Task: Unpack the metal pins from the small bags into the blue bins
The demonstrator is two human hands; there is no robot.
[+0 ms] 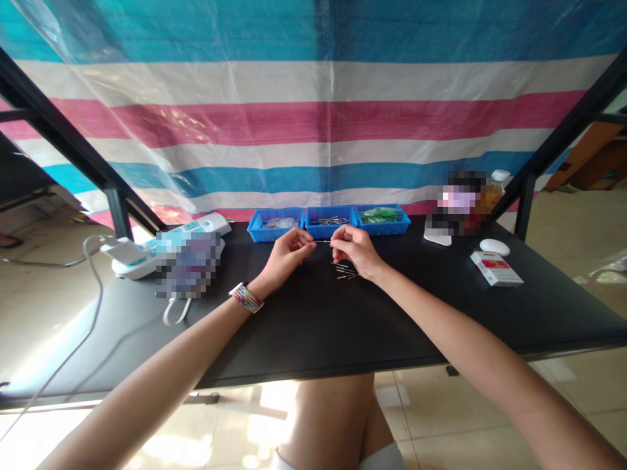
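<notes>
A thin metal pin (322,241) stretches level between my two hands above the black table. My left hand (290,253), with a patterned band at the wrist, pinches its left end. The right end is pinched by my right hand (356,249). Beneath my right hand lie several similar thin pins (347,271). Just beyond my hands stand a blue bin of clear small pieces (251,227), a middle blue bin of metal pins (323,233) and a blue bin of green pieces (404,226). The pin's exact kind is too small to make out.
At the left, a power strip (208,225) with a plugged-in white charger (122,250) and cable lies beside a blurred item (191,264). To the right are a red-and-white box (497,269), a white oval case (494,247) and a bottle (496,186). Striped sheeting (313,121) hangs behind.
</notes>
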